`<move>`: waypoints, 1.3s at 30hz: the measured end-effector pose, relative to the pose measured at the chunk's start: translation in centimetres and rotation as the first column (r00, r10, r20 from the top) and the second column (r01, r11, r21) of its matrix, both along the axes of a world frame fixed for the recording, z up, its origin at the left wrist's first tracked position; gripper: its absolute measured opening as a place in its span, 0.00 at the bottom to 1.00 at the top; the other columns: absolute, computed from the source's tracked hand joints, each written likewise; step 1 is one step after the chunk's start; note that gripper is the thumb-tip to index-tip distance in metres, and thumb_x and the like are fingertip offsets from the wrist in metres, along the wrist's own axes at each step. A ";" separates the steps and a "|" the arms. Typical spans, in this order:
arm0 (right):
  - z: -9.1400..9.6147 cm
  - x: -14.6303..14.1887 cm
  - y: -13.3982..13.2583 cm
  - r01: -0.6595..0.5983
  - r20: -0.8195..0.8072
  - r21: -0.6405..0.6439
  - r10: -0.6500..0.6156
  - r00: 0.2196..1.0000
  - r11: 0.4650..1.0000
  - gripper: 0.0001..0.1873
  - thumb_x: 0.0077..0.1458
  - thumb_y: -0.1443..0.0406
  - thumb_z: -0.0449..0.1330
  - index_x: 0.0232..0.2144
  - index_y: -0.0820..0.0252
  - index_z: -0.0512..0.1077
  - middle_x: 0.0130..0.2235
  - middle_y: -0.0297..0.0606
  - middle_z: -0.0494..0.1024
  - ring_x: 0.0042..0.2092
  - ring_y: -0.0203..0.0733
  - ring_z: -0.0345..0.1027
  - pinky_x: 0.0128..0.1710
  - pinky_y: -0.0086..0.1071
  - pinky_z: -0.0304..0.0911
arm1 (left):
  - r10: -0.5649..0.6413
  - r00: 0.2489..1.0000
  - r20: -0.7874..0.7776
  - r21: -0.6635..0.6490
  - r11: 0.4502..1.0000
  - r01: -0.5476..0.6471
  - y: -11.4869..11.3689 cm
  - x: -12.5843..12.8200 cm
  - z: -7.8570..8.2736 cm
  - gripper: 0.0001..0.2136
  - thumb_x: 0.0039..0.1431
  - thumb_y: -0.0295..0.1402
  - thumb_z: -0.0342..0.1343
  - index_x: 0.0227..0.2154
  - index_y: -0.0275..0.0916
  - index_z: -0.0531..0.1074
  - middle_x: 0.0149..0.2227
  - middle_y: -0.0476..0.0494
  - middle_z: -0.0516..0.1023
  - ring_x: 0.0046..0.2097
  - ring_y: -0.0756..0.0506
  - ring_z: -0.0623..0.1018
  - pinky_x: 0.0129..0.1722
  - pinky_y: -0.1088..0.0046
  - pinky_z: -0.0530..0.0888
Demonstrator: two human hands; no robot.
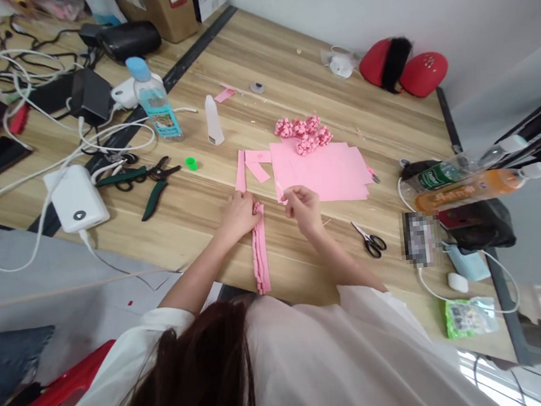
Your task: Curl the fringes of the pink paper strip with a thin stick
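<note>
A long pink paper strip with a ruffled, curled edge runs toward the desk's front edge. My left hand is closed over its far end, thumb and fingers pressed down on the paper. A plain pink strip extends beyond that hand. To the right, my right hand is raised in a pinch near the lower left corner of the pink paper sheets. Whatever sits between its fingertips is too small to make out. Curled pink paper flowers rest on the sheets' far edge.
Black-handled scissors lie to the right. At left are green-handled pliers, a green cap, a white squeeze bottle, a blue-capped bottle and a white power bank with cables. Drink bottles lie at right.
</note>
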State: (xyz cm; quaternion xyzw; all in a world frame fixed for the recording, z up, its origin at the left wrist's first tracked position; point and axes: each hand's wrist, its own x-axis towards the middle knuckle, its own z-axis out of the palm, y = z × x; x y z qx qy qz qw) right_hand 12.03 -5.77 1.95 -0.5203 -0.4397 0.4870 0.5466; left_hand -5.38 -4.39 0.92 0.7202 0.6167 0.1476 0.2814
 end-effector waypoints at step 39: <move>-5.0 -1.2 2.7 -0.125 0.079 0.043 0.121 0.989 0.991 0.16 0.57 0.51 0.64 0.30 0.55 0.67 0.23 0.27 0.74 0.19 0.29 0.62 0.18 0.25 0.58 | 0.260 0.646 0.717 -0.315 0.949 -0.032 4.8 -2.0 -1.8 0.11 0.50 0.37 0.66 0.33 0.35 0.79 0.28 0.46 0.80 0.28 0.50 0.78 0.30 0.75 0.77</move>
